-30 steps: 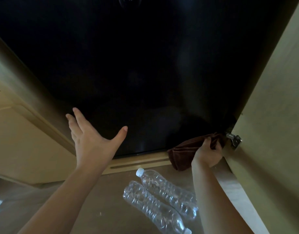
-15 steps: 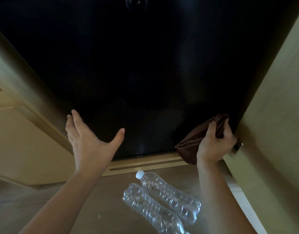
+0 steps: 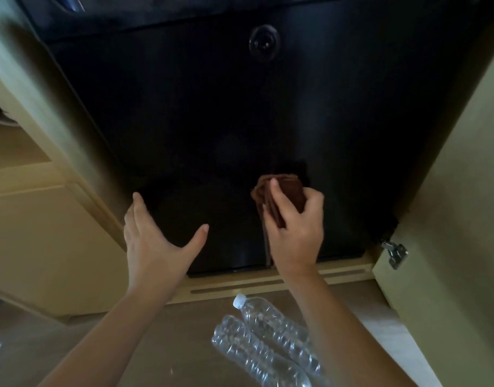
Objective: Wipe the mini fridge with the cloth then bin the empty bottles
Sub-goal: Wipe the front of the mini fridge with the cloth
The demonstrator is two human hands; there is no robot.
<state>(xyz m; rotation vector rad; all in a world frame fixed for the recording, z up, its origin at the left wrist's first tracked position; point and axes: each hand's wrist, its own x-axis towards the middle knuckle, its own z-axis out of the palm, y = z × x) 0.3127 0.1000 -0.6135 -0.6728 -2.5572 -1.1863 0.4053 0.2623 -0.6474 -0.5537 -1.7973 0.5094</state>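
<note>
The black mini fridge (image 3: 212,121) fills the upper middle of the view, set inside a pale wooden cabinet, its door shut. My right hand (image 3: 296,230) grips a folded brown cloth (image 3: 285,194) and presses it against the lower part of the fridge door, right of centre. My left hand (image 3: 153,247) is open with fingers spread, held near the door's lower left; whether it touches I cannot tell. Two clear empty bottles (image 3: 268,339) lie side by side on the floor below the fridge, one with a white cap (image 3: 239,300).
The open cabinet door (image 3: 449,247) stands at the right, with a metal hinge (image 3: 393,252) near the fridge's lower right corner. A wooden cabinet side (image 3: 44,129) runs along the left. A round lock (image 3: 264,43) sits high on the fridge door. Brown floor lies below.
My right hand has carried the cloth from the fridge's lower right corner up and leftward onto the door face. The view has tilted, showing the door's top. My left hand has barely moved.
</note>
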